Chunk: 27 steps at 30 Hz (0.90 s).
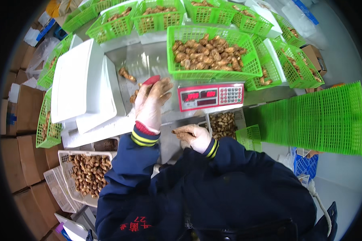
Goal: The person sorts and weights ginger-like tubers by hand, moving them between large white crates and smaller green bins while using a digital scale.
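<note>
My left hand [153,100], in a soiled white glove with red showing at the thumb and wrist, reaches over the metal table, fingers stretched out and apart. Beside it lie a few loose brown mushrooms [126,74], one partly hidden behind the glove. My right hand [194,136], also gloved, is closed low at the table's near edge; its brown-stained fingertips hide what they may hold. A red-framed digital scale [211,96] with a lit display stands ahead of it. On the scale sits a green basket [213,75] of brown mushrooms.
White lidded boxes [77,82] are stacked at left. Several green baskets [159,21] of mushrooms line the table's far side. A stack of nested green baskets [313,118] juts out at right. White crates of mushrooms [90,174] stand low at left; cardboard boxes [30,156] line the left wall.
</note>
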### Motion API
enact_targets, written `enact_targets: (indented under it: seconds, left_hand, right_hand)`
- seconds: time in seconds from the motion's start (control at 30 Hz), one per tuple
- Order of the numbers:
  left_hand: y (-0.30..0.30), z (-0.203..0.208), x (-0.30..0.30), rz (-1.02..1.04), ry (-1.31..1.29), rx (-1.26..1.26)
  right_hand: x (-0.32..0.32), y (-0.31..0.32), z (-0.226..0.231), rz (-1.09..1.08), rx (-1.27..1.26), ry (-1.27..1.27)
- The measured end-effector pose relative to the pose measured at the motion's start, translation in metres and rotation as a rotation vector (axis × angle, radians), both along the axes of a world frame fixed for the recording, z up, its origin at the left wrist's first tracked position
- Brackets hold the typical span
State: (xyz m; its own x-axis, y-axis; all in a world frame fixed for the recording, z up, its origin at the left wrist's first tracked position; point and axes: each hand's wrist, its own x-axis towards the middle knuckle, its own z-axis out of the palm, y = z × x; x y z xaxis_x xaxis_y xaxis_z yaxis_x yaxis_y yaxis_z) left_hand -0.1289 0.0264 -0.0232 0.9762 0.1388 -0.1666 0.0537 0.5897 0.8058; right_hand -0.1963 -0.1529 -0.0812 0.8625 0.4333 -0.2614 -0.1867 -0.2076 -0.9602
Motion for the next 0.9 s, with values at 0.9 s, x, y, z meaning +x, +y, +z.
enact_targets:
  seconds: [0.9]
  left_hand:
    - [0.232,-0.176,-0.438,0.938,0.276,-0.561]
  right_hand:
    - [-0.142,0.366,-0.050,1.019,-0.437,-0.483]
